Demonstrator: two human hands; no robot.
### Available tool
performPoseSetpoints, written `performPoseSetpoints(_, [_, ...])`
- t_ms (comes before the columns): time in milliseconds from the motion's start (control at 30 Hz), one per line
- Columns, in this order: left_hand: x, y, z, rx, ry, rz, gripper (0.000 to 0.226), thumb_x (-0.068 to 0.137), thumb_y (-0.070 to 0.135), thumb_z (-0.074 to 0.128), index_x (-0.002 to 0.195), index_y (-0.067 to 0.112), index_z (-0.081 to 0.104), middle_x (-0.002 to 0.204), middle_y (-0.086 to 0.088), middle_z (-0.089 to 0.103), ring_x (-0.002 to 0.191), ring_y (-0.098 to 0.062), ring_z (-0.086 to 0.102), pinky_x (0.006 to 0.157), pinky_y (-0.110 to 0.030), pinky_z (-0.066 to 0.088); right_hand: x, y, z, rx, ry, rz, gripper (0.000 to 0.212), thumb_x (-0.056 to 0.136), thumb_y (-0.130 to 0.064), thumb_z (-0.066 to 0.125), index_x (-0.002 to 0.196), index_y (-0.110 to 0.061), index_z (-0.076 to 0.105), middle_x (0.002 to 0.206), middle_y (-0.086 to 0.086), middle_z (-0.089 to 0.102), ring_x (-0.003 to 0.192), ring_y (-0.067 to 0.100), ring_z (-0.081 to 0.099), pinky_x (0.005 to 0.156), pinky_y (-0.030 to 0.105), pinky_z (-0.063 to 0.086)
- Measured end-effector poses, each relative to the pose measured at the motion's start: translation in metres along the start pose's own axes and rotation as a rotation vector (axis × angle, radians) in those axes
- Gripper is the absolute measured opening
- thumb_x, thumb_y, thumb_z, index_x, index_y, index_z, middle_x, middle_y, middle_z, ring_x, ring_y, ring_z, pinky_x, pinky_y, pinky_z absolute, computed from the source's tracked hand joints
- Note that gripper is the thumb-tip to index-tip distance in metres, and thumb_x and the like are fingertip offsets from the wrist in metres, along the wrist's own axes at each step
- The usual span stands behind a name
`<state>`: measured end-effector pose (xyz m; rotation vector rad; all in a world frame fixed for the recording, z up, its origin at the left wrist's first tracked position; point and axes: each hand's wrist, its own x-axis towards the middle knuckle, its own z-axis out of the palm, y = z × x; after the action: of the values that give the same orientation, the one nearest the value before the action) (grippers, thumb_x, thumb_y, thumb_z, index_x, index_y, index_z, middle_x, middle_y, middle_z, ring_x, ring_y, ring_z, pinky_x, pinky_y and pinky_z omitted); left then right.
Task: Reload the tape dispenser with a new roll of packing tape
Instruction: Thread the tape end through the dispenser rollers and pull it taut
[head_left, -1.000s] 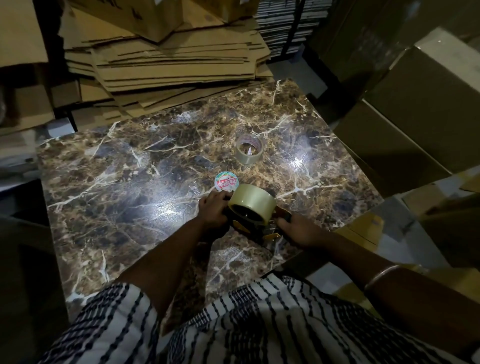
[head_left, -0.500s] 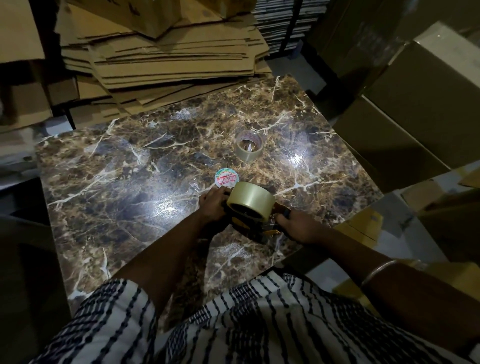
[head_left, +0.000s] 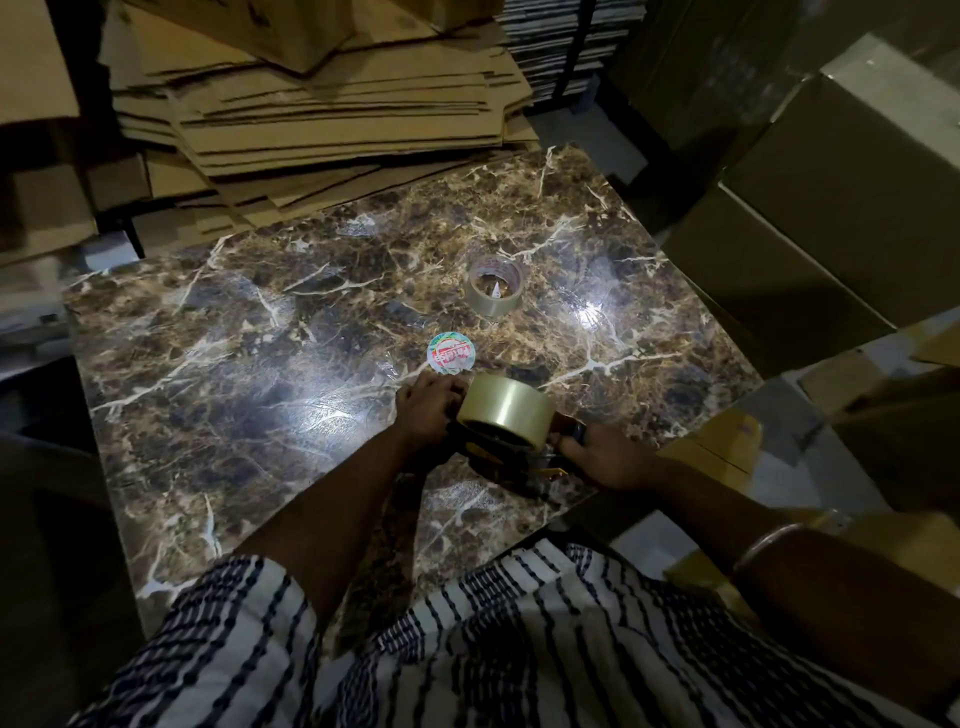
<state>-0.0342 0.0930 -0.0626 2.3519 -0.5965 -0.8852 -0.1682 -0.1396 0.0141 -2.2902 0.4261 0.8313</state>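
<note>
A full roll of clear packing tape (head_left: 506, 409) sits on the black and yellow tape dispenser (head_left: 511, 460) near the front edge of the marble table (head_left: 249, 374). My left hand (head_left: 427, 410) grips the roll's left side. On the right, my right hand (head_left: 605, 457) holds the dispenser's handle end. A nearly used-up tape roll (head_left: 495, 286) lies flat farther back on the table. A round red and white label disc (head_left: 451, 353) lies just behind my left hand.
Flattened cardboard sheets (head_left: 322, 119) are piled at the table's far edge. Large cardboard boxes (head_left: 810, 218) stand close on the right. My striped garment (head_left: 415, 649) fills the bottom of the view.
Both hands stay on the roll and the dispenser, which have barely shifted. The roll looks seated slightly lower on the dispenser.
</note>
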Motion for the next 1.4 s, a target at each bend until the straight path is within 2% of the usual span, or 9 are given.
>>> performPoseSetpoints(133, [-0.018, 0.02, -0.01, -0.129, 0.044, -0.035, 0.075, 0.054, 0.028, 0.061, 0.128, 0.013, 0.062, 0.124, -0.001, 0.045, 0.131, -0.021, 0.041, 0.109, -0.032, 0.023, 0.016, 0.021, 0.004, -0.002, -0.041, -0.019, 0.092, 0.079, -0.083, 0.032, 0.106, -0.002, 0.066, 0.082, 0.025, 0.066, 0.075, 0.04, 0.065, 0.073, 0.056, 0.053])
performPoseSetpoints(300, [-0.012, 0.027, -0.015, -0.231, 0.039, -0.115, 0.052, 0.085, 0.01, 0.061, 0.134, -0.005, 0.053, 0.141, -0.026, 0.045, 0.134, -0.033, 0.044, 0.071, 0.009, 0.023, 0.003, -0.012, -0.001, -0.024, 0.024, -0.023, 0.067, 0.091, -0.061, 0.039, 0.101, 0.0, 0.065, 0.067, 0.018, 0.06, 0.058, 0.023, 0.056, 0.059, 0.042, 0.045])
performPoseSetpoints(400, [-0.014, 0.027, -0.019, -0.209, 0.003, -0.088, 0.076, 0.064, 0.026, 0.045, 0.136, 0.002, 0.055, 0.143, -0.023, 0.049, 0.136, -0.033, 0.042, 0.101, -0.018, 0.028, 0.001, -0.015, 0.001, -0.016, 0.045, -0.015, 0.07, 0.087, -0.062, 0.038, 0.096, 0.003, 0.064, 0.065, 0.016, 0.055, 0.058, 0.022, 0.053, 0.059, 0.035, 0.039])
performPoseSetpoints(533, [-0.009, 0.021, -0.024, -0.211, -0.019, -0.068, 0.052, 0.078, 0.016, 0.061, 0.126, -0.003, 0.063, 0.133, -0.021, 0.06, 0.127, -0.036, 0.053, 0.107, -0.045, 0.041, 0.005, -0.016, -0.002, -0.012, 0.035, -0.046, 0.084, 0.081, -0.073, 0.029, 0.113, -0.004, 0.066, 0.077, 0.023, 0.066, 0.064, 0.027, 0.062, 0.063, 0.038, 0.049])
performPoseSetpoints(733, [-0.005, 0.009, -0.019, -0.218, 0.005, -0.006, 0.028, 0.076, -0.006, 0.067, 0.102, 0.0, 0.075, 0.112, -0.012, 0.074, 0.107, -0.022, 0.067, 0.088, -0.031, 0.053, 0.009, -0.005, -0.004, -0.006, 0.041, -0.046, 0.082, 0.081, -0.073, 0.031, 0.113, -0.005, 0.066, 0.083, 0.022, 0.07, 0.076, 0.036, 0.068, 0.072, 0.05, 0.054])
performPoseSetpoints(833, [-0.004, 0.005, -0.019, -0.227, -0.017, 0.049, 0.029, 0.079, -0.012, 0.067, 0.105, -0.004, 0.074, 0.112, -0.011, 0.072, 0.103, -0.013, 0.062, 0.073, -0.007, 0.045, 0.01, -0.003, 0.0, -0.012, 0.036, -0.038, 0.084, 0.083, -0.073, 0.031, 0.113, -0.003, 0.066, 0.081, 0.024, 0.068, 0.07, 0.034, 0.067, 0.069, 0.05, 0.054])
performPoseSetpoints(1067, [-0.002, 0.004, -0.016, -0.242, -0.004, 0.039, 0.028, 0.083, -0.005, 0.067, 0.11, 0.0, 0.071, 0.107, -0.001, 0.064, 0.104, -0.01, 0.055, 0.078, -0.02, 0.038, 0.013, -0.015, -0.003, -0.015, 0.046, -0.044, 0.081, 0.08, -0.074, 0.029, 0.114, -0.011, 0.067, 0.093, 0.016, 0.073, 0.084, 0.03, 0.07, 0.08, 0.046, 0.055])
performPoseSetpoints(1267, [0.002, 0.005, -0.009, -0.111, 0.061, 0.03, 0.028, 0.087, 0.011, 0.065, 0.114, 0.007, 0.068, 0.105, -0.002, 0.054, 0.106, -0.01, 0.044, 0.078, -0.023, 0.032, 0.013, -0.011, 0.004, -0.068, 0.074, -0.038, 0.043, 0.105, -0.041, 0.044, 0.077, -0.01, 0.058, 0.063, 0.006, 0.056, 0.056, 0.017, 0.054, 0.059, 0.032, 0.039])
performPoseSetpoints(1400, [0.002, 0.006, -0.007, -0.088, 0.002, 0.006, 0.038, 0.078, 0.035, 0.065, 0.109, 0.016, 0.075, 0.124, -0.012, 0.065, 0.128, -0.035, 0.051, 0.109, -0.046, 0.034, 0.012, -0.005, 0.0, -0.041, 0.088, -0.036, 0.047, 0.104, -0.045, 0.039, 0.114, -0.007, 0.065, 0.083, 0.013, 0.067, 0.077, 0.025, 0.065, 0.07, 0.033, 0.047])
